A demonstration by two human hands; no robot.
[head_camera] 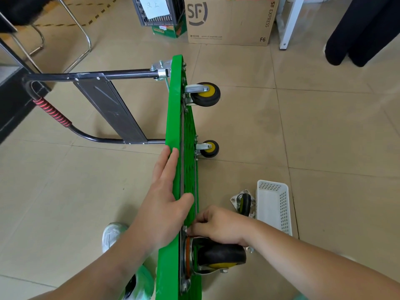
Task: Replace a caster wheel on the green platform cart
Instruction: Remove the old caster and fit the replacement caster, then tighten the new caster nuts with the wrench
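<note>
The green platform cart (176,109) stands on its side edge on the tiled floor, with its black handle (86,75) folded out to the left. My left hand (166,191) grips the deck's upper edge, thumb on the underside. My right hand (218,224) pinches at the mounting plate of the near caster wheel (218,254), black with a yellow hub; what the fingertips hold is hidden. Two more casters (205,94) (208,148) stick out farther along the underside. A loose caster wheel (243,203) lies on the floor to the right.
A white perforated basket (273,204) sits on the floor beside the loose caster. A cardboard box (229,20), a dark crate (159,10) and a white table leg (289,22) stand at the back. A chair frame (82,31) is at the far left. My shoe (112,234) rests by the cart.
</note>
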